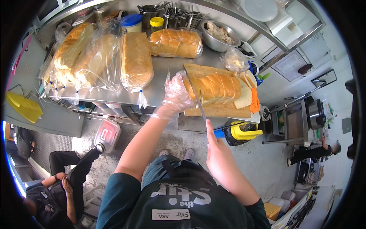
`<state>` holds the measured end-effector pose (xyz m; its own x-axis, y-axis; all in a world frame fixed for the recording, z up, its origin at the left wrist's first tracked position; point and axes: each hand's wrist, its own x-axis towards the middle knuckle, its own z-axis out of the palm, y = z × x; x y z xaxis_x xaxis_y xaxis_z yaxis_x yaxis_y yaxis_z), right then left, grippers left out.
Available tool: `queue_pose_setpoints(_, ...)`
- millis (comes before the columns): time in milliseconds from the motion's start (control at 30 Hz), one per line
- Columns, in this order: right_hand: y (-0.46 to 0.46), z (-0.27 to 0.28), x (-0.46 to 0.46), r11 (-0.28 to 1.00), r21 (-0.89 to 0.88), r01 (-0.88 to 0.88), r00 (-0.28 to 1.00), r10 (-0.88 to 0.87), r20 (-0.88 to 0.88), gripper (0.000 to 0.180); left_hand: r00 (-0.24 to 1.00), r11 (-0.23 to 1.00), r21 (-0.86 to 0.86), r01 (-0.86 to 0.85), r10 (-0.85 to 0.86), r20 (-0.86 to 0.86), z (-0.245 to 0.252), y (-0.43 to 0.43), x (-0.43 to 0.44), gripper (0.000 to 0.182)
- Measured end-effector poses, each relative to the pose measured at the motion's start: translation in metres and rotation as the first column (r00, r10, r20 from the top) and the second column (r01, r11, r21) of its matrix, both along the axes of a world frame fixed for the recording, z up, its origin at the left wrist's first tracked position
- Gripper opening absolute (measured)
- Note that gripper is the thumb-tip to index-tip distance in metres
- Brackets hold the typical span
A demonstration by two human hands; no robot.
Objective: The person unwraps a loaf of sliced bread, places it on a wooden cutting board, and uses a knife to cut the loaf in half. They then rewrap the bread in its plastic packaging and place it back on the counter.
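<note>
My left hand (179,93), in a clear plastic glove, grips the left end of a loaf of bread (218,87) on a wooden cutting board (217,111). Several slices are cut along the loaf, and some lean at its right end. My bare right hand (218,148) holds a long knife (200,107), its blade across the loaf just right of my left hand. An orange cloth or glove (255,100) hangs at the board's right edge.
Bagged loaves (137,58) cover the steel counter's left part. Behind stand a steel bowl (220,35) of bread pieces and utensil pots (174,18). Below is a yellow-rimmed bin (246,131). One person (54,194) sits at left; another (311,151) stands far right.
</note>
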<state>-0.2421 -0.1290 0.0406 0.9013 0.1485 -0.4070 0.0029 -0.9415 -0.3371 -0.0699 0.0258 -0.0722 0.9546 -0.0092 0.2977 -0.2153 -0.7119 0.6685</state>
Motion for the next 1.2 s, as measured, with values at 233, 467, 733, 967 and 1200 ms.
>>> queue_pose_setpoints(233, 0.009, -0.031, 0.047, 0.995, 0.086, -0.045, 0.974, 0.025, 0.225, 0.076, 0.996, 0.999, -0.013, 0.041, -0.042, -0.076, -0.014, 0.000, -0.001, 0.111)
queue_pose_setpoints(467, -0.017, -0.011, 0.042, 0.976, 0.195, -0.093, 0.941, 0.022, 0.338, 0.072, 0.968, 0.995, 0.088, 0.051, -0.028, -0.248, 0.017, -0.001, -0.004, 0.124)
queue_pose_setpoints(733, -0.042, 0.004, 0.027, 0.973, 0.232, 0.006, 0.954, -0.075, 0.290, 0.069, 0.982, 0.914, 0.395, 0.093, -0.019, -0.187, 0.037, -0.013, -0.007, 0.127)
queue_pose_setpoints(967, -0.046, -0.005, 0.037, 0.977, 0.210, -0.025, 0.973, -0.024, 0.228, 0.071, 0.979, 0.882, 0.444, 0.160, -0.083, -0.188, 0.039, -0.020, 0.001, 0.116)
queue_pose_setpoints(1200, -0.035, 0.008, 0.051, 0.980, 0.185, 0.075, 0.988, -0.098, 0.116, 0.073, 0.959, 0.832, 0.530, 0.165, -0.011, -0.282, 0.044, -0.029, 0.006, 0.114)
